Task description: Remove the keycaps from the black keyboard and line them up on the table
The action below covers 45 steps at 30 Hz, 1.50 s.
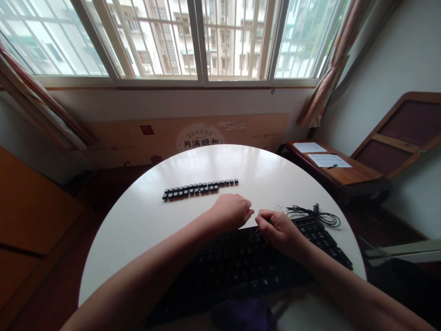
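A black keyboard (237,262) lies across the near part of the round white table, partly hidden by both forearms. My right hand (279,227) is closed over its upper edge, holding a thin wire keycap puller (281,210) whose loops stick out above and below the fingers. Just to the left, my left hand (234,209) is curled shut with the fingertips facing the right hand; whatever it pinches is hidden. Beyond the left hand, several black keycaps (191,189) stand in two rows on the tabletop.
The coiled keyboard cable (327,216) lies at the right of the round table (127,230). A purple cloth-like item (241,315) shows at the bottom edge. To the right, a wooden chair (365,172) holds papers (329,160) and a pen. A barred window spans the back.
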### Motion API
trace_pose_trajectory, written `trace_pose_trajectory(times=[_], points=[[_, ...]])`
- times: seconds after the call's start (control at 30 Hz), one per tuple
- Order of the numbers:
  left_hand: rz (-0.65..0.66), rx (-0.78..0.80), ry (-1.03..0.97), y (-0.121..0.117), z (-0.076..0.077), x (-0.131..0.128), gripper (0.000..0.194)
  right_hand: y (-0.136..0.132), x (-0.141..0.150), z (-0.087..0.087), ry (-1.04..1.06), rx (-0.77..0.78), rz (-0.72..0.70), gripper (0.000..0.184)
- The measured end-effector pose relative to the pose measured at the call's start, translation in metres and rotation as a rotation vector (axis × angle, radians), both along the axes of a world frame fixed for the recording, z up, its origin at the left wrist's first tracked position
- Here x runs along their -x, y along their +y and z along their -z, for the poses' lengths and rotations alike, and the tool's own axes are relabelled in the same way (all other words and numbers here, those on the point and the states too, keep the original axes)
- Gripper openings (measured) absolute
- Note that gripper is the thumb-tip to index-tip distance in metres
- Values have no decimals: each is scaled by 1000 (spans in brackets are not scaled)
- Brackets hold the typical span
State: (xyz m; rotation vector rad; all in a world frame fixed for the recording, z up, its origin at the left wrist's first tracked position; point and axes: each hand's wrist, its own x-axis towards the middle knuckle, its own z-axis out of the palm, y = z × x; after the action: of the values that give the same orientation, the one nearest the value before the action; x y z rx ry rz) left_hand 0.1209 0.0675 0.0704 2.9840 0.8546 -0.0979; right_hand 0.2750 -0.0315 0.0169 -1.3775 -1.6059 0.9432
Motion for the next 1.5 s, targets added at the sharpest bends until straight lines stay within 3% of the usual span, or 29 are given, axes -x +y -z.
trace_pose_trajectory(times=[0.17, 0.3, 0.43, 0.6, 0.8, 0.87, 0.97, 1.1, 1.37, 1.5], points=[[47, 48, -67, 17, 28, -4, 42, 1, 3, 2, 40, 43, -6, 35], [92, 107, 8, 22, 33, 0, 43, -1, 5, -2, -56, -16, -57, 34], [101, 120, 20, 22, 35, 1, 43, -5, 9, -5, -231, -172, -116, 31], [102, 127, 23, 22, 36, 0, 43, -7, 11, 1, -206, -189, -58, 33], [118, 182, -48, 24, 31, 2, 44, -5, 5, 1, 134, -138, 250, 40], [155, 294, -176, 24, 26, 3, 41, -5, 4, -2, 109, -177, 268, 41], [186, 581, -401, 22, 20, 4, 32, -6, 2, -5, 36, -232, 271, 41], [251, 815, -505, 21, 19, 5, 29, -5, -2, -6, -32, -279, 301, 36], [189, 793, -534, 16, 20, 1, 28, -6, -10, -13, -214, -335, 272, 34], [140, 732, -560, 24, 14, 4, 26, -8, -18, -20, -213, -396, 358, 35]])
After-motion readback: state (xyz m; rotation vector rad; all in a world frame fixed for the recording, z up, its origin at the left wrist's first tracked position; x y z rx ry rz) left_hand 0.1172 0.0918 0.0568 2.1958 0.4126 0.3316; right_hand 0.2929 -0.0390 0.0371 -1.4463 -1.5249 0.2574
